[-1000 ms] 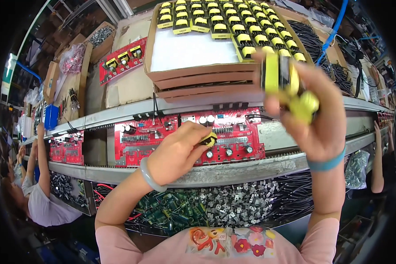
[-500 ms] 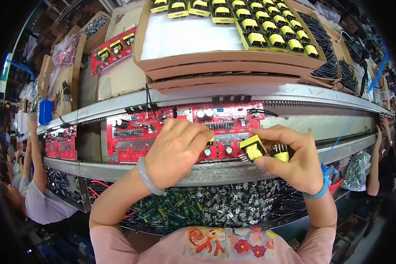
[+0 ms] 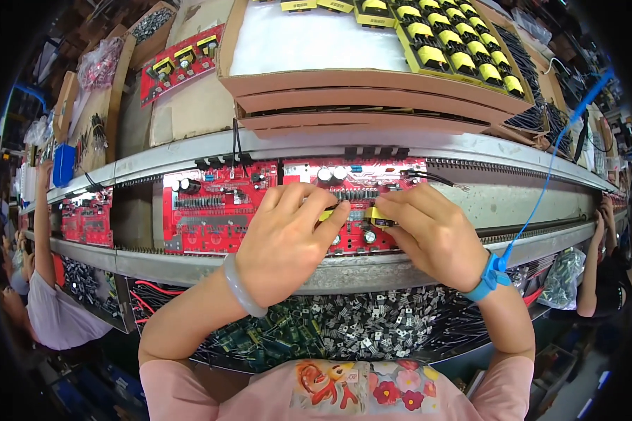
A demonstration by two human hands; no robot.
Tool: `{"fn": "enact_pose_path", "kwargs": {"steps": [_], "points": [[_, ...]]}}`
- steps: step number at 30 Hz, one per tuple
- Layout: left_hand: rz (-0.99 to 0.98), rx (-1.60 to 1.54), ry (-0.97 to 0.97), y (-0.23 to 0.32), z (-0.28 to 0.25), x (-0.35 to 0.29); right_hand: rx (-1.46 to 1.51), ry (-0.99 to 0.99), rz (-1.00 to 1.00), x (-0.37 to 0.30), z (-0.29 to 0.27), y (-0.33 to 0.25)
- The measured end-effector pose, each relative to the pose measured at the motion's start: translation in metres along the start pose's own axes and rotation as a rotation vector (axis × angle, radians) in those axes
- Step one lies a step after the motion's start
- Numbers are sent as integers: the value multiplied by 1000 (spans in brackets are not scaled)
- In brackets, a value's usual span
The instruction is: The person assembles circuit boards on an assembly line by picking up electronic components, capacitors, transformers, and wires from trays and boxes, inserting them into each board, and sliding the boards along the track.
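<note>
A red circuit board (image 3: 302,172) lies on the metal rail under both hands, carrying capacitors and a row of small parts. My left hand (image 3: 281,231) is closed at the board's left part, its fingertips on a yellow-and-black transformer (image 3: 324,216) that shows only in part. My right hand (image 3: 435,228) grips another yellow-and-black transformer (image 3: 380,219) at the board's middle, close above or touching it; which, I cannot tell. The right palm is hidden. A second red board (image 3: 221,210) lies to the left on the same rail.
An open carton (image 3: 372,81) with rows of yellow transformers stands beyond the rail. Nearer me, bins hold green parts (image 3: 267,337) and silver-and-black transistors (image 3: 379,326). A blue cord (image 3: 541,203) runs from my right wristband. Other people's arms (image 3: 42,231) reach in at both sides.
My right hand has moved left and down to the board and turned palm-down; of the two transformers it held, only one shows now. My left hand stays near the same spot.
</note>
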State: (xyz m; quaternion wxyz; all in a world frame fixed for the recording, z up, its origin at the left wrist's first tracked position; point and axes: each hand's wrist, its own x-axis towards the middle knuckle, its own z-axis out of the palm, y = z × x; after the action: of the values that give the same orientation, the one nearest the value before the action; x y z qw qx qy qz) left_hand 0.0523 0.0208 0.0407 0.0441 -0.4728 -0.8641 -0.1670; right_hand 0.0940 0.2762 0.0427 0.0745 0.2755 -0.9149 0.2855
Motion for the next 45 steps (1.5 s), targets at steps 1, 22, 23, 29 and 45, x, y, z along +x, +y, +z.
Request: {"fn": "enact_pose_path", "kwargs": {"steps": [1,22,23,29,45], "points": [[-6,-5,2,0,1,0,0,-8,-1,1,2,2],[-29,-177,50,-9,9,-3,-193,-100,-84,15,6,-5],[-32,-189,50,-10,10,-3,-102,-83,-18,18,3,-6],[-58,-321,49,-15,13,-2,159,-37,245,13,-21,-6],[-59,-362,68,0,20,8,-110,-102,235,-25,-42,1]]}}
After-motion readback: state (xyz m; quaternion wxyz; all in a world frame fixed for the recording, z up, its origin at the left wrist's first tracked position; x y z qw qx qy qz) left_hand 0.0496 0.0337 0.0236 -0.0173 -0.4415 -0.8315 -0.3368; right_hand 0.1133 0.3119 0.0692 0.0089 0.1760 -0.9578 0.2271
